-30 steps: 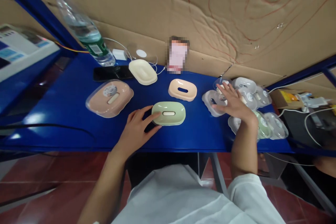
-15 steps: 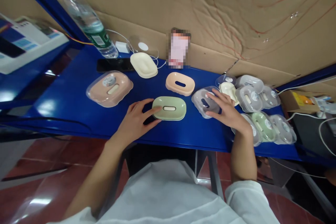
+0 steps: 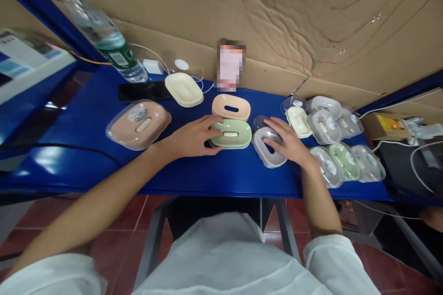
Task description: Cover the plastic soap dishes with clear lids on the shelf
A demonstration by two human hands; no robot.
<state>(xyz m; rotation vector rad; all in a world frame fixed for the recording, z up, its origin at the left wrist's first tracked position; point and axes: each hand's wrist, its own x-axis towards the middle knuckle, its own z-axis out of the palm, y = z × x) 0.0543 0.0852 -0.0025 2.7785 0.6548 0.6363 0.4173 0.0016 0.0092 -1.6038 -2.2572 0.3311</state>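
Observation:
In the middle of the table sits a green soap dish point(image 3: 231, 140) with a cream insert in its slot. My left hand point(image 3: 194, 137) grips it by the left end, thumb at the near side and fingers over the far edge. To its right, my right hand point(image 3: 289, 143) holds a clear lid point(image 3: 260, 122), which is shifted back off a grey soap dish point(image 3: 263, 153). The grey dish lies on the table partly under my fingers. Just behind the green dish, and close against it, is a peach soap dish point(image 3: 224, 103) with an open slot.
A lidded pink soap box point(image 3: 129, 126) is at left, a cream tray point(image 3: 184, 88) behind it. A water bottle point(image 3: 119, 57), a dark phone point(image 3: 143, 91) and a blurred-out upright phone point(image 3: 230, 67) stand along the back. Several lidded boxes point(image 3: 337, 161) crowd the right.
My left hand has pushed the green dish rightward and back, up to the peach dish. My right hand has shifted the clear lid backward off the grey dish. The view has moved slightly.

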